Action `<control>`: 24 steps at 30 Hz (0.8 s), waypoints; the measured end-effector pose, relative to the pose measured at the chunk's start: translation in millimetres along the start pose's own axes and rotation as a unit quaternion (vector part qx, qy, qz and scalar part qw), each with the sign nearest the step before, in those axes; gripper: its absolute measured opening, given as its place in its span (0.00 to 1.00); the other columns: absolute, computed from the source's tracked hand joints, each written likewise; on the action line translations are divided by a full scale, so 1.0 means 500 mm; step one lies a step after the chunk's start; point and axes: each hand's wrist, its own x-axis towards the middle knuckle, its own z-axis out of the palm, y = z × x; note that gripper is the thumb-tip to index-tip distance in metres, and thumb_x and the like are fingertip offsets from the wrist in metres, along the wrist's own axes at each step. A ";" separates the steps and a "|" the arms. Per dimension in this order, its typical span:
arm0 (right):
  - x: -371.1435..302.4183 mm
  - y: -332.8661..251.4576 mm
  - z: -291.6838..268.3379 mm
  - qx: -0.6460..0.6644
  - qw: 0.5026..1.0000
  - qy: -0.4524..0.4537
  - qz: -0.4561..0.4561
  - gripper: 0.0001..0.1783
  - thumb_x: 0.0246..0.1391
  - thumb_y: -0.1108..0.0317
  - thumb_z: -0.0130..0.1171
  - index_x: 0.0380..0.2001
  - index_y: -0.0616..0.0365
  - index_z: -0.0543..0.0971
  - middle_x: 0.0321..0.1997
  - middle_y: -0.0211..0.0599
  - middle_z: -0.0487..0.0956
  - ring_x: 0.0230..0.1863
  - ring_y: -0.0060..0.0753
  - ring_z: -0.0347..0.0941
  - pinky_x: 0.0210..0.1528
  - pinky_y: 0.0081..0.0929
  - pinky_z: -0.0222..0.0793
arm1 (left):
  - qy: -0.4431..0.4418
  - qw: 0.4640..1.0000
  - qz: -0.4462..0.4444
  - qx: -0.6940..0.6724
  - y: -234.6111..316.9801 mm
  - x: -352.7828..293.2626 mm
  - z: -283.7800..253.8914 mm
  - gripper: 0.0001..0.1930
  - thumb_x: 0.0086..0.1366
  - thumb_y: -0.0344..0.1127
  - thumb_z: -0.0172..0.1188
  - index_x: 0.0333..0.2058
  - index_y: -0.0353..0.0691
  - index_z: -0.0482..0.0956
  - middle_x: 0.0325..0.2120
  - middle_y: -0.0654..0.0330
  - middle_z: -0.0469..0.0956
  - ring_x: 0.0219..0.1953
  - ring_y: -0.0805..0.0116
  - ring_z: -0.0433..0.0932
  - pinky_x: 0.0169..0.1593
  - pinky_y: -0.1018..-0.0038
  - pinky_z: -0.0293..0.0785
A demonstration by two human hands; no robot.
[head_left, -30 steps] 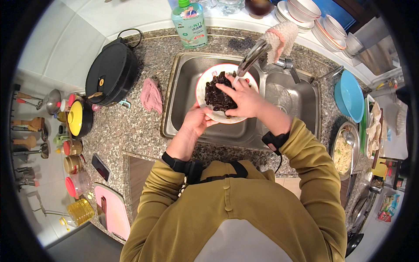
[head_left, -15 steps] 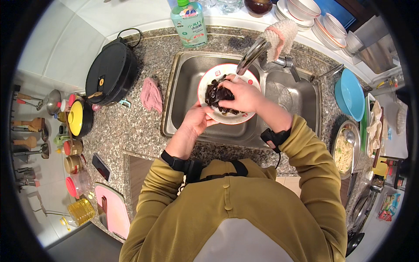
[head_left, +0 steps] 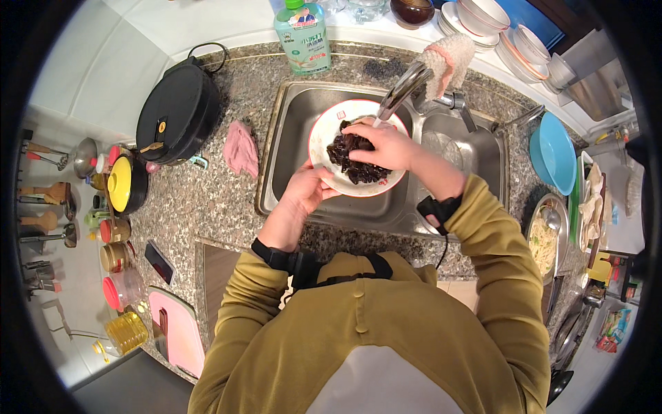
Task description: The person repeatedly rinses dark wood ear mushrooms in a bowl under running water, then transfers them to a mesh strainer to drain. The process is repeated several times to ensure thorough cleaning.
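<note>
Printed characters (head_left: pixel 314 45) and a small picture label (head_left: pixel 303 18) stand on the pale-green plastic bottle (head_left: pixel 302 40) with the bright green cap. Small red marks (head_left: pixel 340 114), too small to read, stand on the round, white, red-rimmed plate (head_left: pixel 325 131).

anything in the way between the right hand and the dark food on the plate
Nothing visible: the right hand touches the dark food on the plate. The faucet spout reaches over the plate's far side, not between them, and the left hand holds the plate at its near left.
</note>
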 end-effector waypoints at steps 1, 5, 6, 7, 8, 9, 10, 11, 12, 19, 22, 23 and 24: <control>-0.018 -0.004 -0.010 -0.079 0.996 -0.001 -0.028 0.38 0.45 0.52 0.66 0.60 0.40 0.67 0.63 0.48 0.65 0.61 0.60 0.63 0.60 0.52 0.60 | -0.002 1.000 0.005 0.003 0.005 -0.004 -0.001 0.22 0.57 0.21 0.57 0.51 0.40 0.69 0.40 0.56 0.79 0.40 0.56 0.82 0.44 0.55 0.83; -0.037 -0.007 -0.008 -0.217 0.972 -0.066 -0.058 0.53 0.38 0.51 0.71 0.68 0.30 0.57 0.73 0.44 0.51 0.67 0.60 0.55 0.64 0.56 0.56 | -0.007 1.000 0.017 0.001 0.014 -0.016 0.002 0.20 0.58 0.21 0.56 0.50 0.39 0.69 0.37 0.58 0.79 0.38 0.57 0.83 0.43 0.55 0.83; -0.034 -0.004 0.004 -0.233 0.968 -0.045 -0.077 0.50 0.41 0.56 0.70 0.68 0.31 0.57 0.72 0.45 0.53 0.64 0.60 0.61 0.61 0.53 0.62 | -0.002 1.000 0.011 0.009 0.013 -0.017 0.003 0.20 0.58 0.21 0.55 0.50 0.39 0.69 0.38 0.57 0.79 0.38 0.57 0.83 0.43 0.55 0.84; -0.027 -0.002 0.019 -0.194 0.978 -0.063 -0.037 0.47 0.43 0.59 0.68 0.67 0.33 0.58 0.69 0.46 0.56 0.60 0.58 0.65 0.57 0.51 0.65 | 0.000 1.000 0.010 0.016 0.012 -0.017 0.004 0.20 0.58 0.20 0.55 0.50 0.39 0.69 0.38 0.57 0.79 0.38 0.57 0.83 0.43 0.55 0.84; -0.018 -0.001 0.038 -0.154 0.986 -0.068 -0.006 0.44 0.45 0.62 0.67 0.66 0.36 0.60 0.67 0.48 0.60 0.56 0.57 0.69 0.54 0.48 0.69 | -0.002 1.000 0.010 0.020 0.009 -0.016 0.004 0.20 0.58 0.20 0.55 0.50 0.39 0.69 0.38 0.56 0.79 0.37 0.57 0.83 0.42 0.56 0.84; -0.010 -0.001 0.054 -0.114 0.990 -0.074 0.026 0.41 0.46 0.66 0.65 0.65 0.38 0.62 0.64 0.49 0.64 0.52 0.55 0.73 0.50 0.46 0.72 | 0.002 1.000 0.007 0.025 0.007 -0.015 0.003 0.20 0.58 0.20 0.55 0.50 0.39 0.69 0.39 0.55 0.79 0.38 0.57 0.83 0.42 0.56 0.84; -0.004 -0.002 0.067 -0.091 0.994 -0.042 0.045 0.39 0.47 0.68 0.64 0.63 0.40 0.63 0.60 0.49 0.67 0.49 0.56 0.74 0.49 0.44 0.72 | 0.001 1.000 0.007 0.025 0.005 -0.012 0.002 0.21 0.57 0.19 0.54 0.51 0.39 0.69 0.39 0.55 0.79 0.38 0.57 0.83 0.42 0.56 0.84; 0.000 -0.007 0.079 -0.067 0.996 -0.010 0.063 0.38 0.47 0.70 0.64 0.62 0.42 0.64 0.56 0.50 0.70 0.47 0.56 0.75 0.48 0.42 0.73 | 0.003 1.000 0.007 0.026 0.003 -0.010 0.001 0.21 0.57 0.19 0.54 0.51 0.38 0.69 0.40 0.54 0.79 0.38 0.57 0.83 0.42 0.56 0.84; 0.000 -0.015 0.085 -0.050 0.994 0.006 0.099 0.36 0.47 0.72 0.63 0.61 0.44 0.65 0.52 0.50 0.73 0.44 0.57 0.75 0.47 0.41 0.73 | 0.002 1.000 0.005 0.019 0.001 -0.010 -0.001 0.22 0.57 0.19 0.54 0.51 0.39 0.69 0.40 0.54 0.79 0.38 0.57 0.83 0.42 0.56 0.84; -0.012 -0.079 -0.003 -0.131 0.989 -0.026 0.065 0.42 0.42 0.45 0.68 0.62 0.40 0.67 0.65 0.46 0.62 0.59 0.53 0.66 0.57 0.44 0.69 | -0.008 1.000 0.011 0.002 0.006 -0.011 -0.007 0.25 0.54 0.18 0.53 0.52 0.40 0.68 0.40 0.53 0.79 0.36 0.57 0.83 0.41 0.55 0.84; -0.016 -0.086 -0.001 -0.239 0.970 -0.046 -0.022 0.45 0.40 0.47 0.69 0.64 0.33 0.64 0.72 0.40 0.53 0.67 0.55 0.56 0.57 0.57 0.66 | -0.010 1.000 0.001 0.007 0.009 -0.013 -0.004 0.27 0.52 0.17 0.53 0.53 0.41 0.68 0.39 0.53 0.79 0.36 0.57 0.83 0.41 0.54 0.84; -0.012 -0.083 0.011 -0.255 0.964 -0.055 -0.041 0.44 0.41 0.48 0.69 0.64 0.32 0.64 0.72 0.39 0.52 0.68 0.56 0.54 0.56 0.59 0.65 | -0.011 1.000 -0.002 0.011 0.010 -0.013 -0.002 0.27 0.52 0.17 0.53 0.53 0.41 0.68 0.39 0.53 0.79 0.36 0.57 0.84 0.41 0.54 0.84; -0.008 -0.076 0.025 -0.266 0.959 -0.064 -0.068 0.44 0.42 0.49 0.68 0.64 0.31 0.64 0.73 0.39 0.51 0.69 0.56 0.53 0.55 0.62 0.64 | -0.010 1.000 -0.003 0.002 0.009 -0.014 0.000 0.27 0.52 0.17 0.53 0.53 0.41 0.68 0.39 0.53 0.79 0.36 0.57 0.83 0.41 0.54 0.84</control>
